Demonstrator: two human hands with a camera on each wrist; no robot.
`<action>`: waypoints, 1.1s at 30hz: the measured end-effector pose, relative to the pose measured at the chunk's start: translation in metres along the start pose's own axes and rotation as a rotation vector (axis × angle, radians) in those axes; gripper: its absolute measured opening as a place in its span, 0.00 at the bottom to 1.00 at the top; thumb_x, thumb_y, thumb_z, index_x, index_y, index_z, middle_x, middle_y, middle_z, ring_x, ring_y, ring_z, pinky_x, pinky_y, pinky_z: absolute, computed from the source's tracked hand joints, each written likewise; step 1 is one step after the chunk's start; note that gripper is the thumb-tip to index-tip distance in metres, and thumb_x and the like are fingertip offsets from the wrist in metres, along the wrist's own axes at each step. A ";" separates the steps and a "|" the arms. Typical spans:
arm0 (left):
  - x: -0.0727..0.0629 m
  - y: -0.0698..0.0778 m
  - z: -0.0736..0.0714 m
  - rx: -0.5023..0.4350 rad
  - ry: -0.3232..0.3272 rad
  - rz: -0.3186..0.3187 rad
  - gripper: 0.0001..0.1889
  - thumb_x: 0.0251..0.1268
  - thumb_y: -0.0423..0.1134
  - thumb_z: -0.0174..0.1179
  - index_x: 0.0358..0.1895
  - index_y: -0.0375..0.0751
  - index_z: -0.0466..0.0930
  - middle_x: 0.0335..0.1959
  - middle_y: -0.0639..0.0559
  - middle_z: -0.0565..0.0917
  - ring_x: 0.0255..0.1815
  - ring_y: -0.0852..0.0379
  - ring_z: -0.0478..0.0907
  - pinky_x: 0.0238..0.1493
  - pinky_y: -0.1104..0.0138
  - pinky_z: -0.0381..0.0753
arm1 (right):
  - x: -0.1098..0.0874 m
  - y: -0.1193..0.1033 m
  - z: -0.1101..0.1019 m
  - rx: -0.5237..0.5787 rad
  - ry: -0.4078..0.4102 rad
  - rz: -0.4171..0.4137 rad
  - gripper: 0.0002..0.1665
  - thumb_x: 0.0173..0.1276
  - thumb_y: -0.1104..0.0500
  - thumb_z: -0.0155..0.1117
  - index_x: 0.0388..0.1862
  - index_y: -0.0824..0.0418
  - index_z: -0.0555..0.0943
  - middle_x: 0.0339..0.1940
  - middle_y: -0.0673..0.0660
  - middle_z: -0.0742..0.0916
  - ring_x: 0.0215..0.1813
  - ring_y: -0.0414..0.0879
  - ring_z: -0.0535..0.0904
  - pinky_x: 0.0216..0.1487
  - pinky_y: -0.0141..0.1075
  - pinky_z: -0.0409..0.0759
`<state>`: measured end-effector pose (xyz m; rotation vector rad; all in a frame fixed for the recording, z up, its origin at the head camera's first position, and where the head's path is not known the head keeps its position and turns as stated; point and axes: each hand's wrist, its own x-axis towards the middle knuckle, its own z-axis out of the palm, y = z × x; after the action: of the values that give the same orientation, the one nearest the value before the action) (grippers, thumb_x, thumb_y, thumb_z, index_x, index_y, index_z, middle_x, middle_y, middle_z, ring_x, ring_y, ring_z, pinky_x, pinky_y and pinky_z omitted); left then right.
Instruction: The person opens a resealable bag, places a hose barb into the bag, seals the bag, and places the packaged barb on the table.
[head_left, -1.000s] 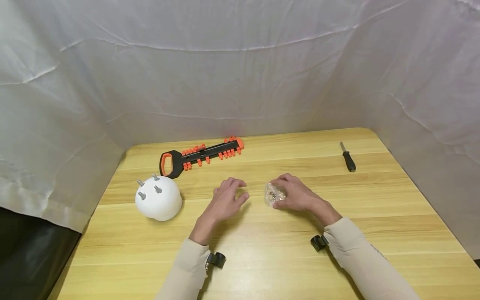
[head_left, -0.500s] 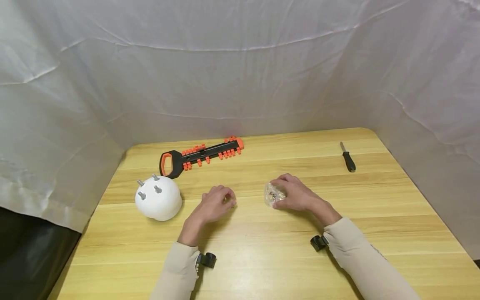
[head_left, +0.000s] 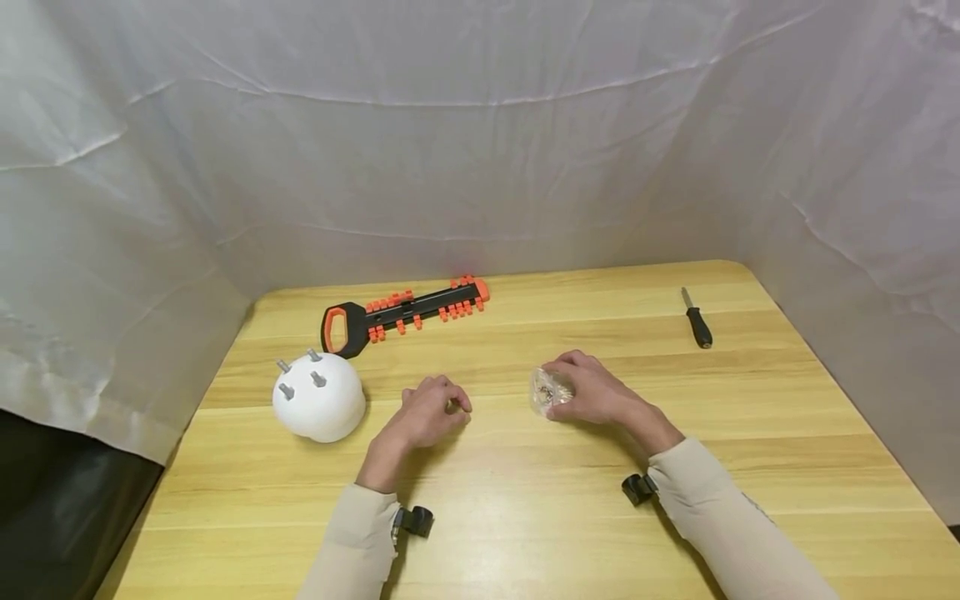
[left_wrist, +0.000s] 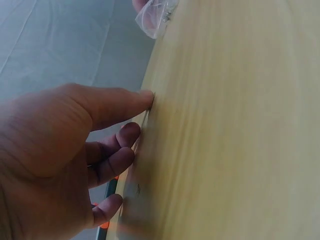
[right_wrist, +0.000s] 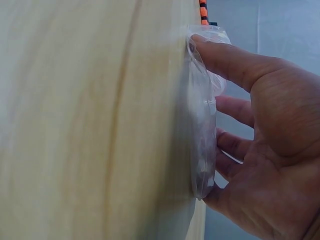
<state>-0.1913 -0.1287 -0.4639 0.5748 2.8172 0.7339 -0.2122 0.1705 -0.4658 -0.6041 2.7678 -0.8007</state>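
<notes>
My right hand (head_left: 592, 392) grips a small clear plastic bag (head_left: 542, 392) against the table, fingers at its far side and thumb at its near side. Small metal pieces show through the plastic in the head view; in the right wrist view the bag (right_wrist: 204, 130) stands edge-on between thumb and fingers. To the left, my left hand (head_left: 429, 414) is low over the table with thumb and index finger brought together. A thin dark sliver (left_wrist: 150, 106) shows at its thumb tip in the left wrist view; I cannot tell what it is. The other fingers are loosely bent.
A white rounded body (head_left: 322, 404) with several grey metal posts sits at the left. Behind it lies a black, orange-handled tool (head_left: 408, 312) with orange clips along both edges. A black-handled screwdriver (head_left: 699, 325) lies at the far right. Grey sheeting (head_left: 480, 183) surrounds the table.
My left hand has moved left and slightly nearer, away from the bag, and its spread thumb and index finger have come together. The right hand still holds the bag in place.
</notes>
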 end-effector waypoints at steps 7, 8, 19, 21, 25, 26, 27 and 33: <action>0.001 -0.001 0.004 0.005 0.003 -0.029 0.02 0.63 0.45 0.64 0.34 0.57 0.81 0.42 0.59 0.77 0.49 0.56 0.69 0.48 0.54 0.58 | -0.001 0.001 0.001 0.002 -0.002 0.005 0.44 0.53 0.46 0.76 0.69 0.52 0.71 0.65 0.58 0.73 0.63 0.55 0.69 0.60 0.52 0.72; 0.002 -0.001 0.004 0.003 0.003 -0.033 0.02 0.63 0.45 0.64 0.34 0.57 0.81 0.42 0.59 0.77 0.49 0.56 0.69 0.49 0.54 0.58 | -0.001 0.001 0.001 0.002 -0.002 0.006 0.44 0.53 0.46 0.76 0.69 0.52 0.71 0.65 0.58 0.73 0.63 0.55 0.69 0.60 0.52 0.72; 0.004 0.000 0.008 0.039 -0.005 -0.001 0.05 0.68 0.44 0.59 0.32 0.57 0.80 0.46 0.58 0.76 0.51 0.55 0.68 0.48 0.55 0.58 | -0.002 0.002 0.001 0.004 -0.001 0.010 0.45 0.52 0.46 0.76 0.69 0.51 0.71 0.65 0.58 0.73 0.63 0.55 0.69 0.60 0.53 0.71; 0.005 0.001 0.008 0.033 0.006 0.013 0.05 0.69 0.44 0.58 0.33 0.55 0.79 0.46 0.57 0.76 0.51 0.54 0.68 0.48 0.56 0.58 | -0.002 0.002 0.001 0.005 0.000 0.007 0.45 0.52 0.46 0.76 0.69 0.52 0.71 0.65 0.58 0.73 0.63 0.55 0.69 0.60 0.53 0.71; 0.008 0.006 0.007 -0.001 0.036 0.032 0.05 0.70 0.44 0.56 0.36 0.52 0.79 0.47 0.56 0.77 0.52 0.54 0.68 0.49 0.56 0.58 | -0.002 0.002 0.000 0.007 -0.001 0.009 0.45 0.52 0.47 0.76 0.69 0.52 0.70 0.65 0.58 0.73 0.63 0.55 0.69 0.60 0.53 0.72; 0.010 0.008 0.007 -0.007 0.043 0.038 0.05 0.71 0.45 0.56 0.37 0.51 0.79 0.48 0.56 0.77 0.53 0.54 0.69 0.50 0.56 0.58 | -0.002 0.002 0.000 0.006 -0.001 0.011 0.45 0.52 0.46 0.76 0.69 0.52 0.70 0.65 0.58 0.73 0.63 0.55 0.69 0.61 0.53 0.72; 0.011 0.010 0.007 -0.013 0.047 0.044 0.06 0.71 0.45 0.56 0.37 0.50 0.79 0.48 0.55 0.77 0.53 0.54 0.69 0.50 0.55 0.59 | -0.002 0.002 0.000 0.005 -0.002 0.011 0.45 0.52 0.46 0.76 0.69 0.52 0.70 0.66 0.58 0.73 0.63 0.55 0.69 0.61 0.53 0.72; 0.021 0.021 0.011 -0.036 0.057 0.079 0.06 0.72 0.44 0.55 0.41 0.48 0.80 0.52 0.54 0.78 0.56 0.53 0.70 0.52 0.54 0.60 | -0.001 0.000 -0.001 0.003 -0.009 0.011 0.45 0.52 0.47 0.76 0.69 0.52 0.70 0.66 0.58 0.72 0.64 0.56 0.68 0.60 0.53 0.72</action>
<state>-0.2009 -0.0983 -0.4639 0.6731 2.8410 0.8267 -0.2113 0.1715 -0.4653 -0.5894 2.7594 -0.7976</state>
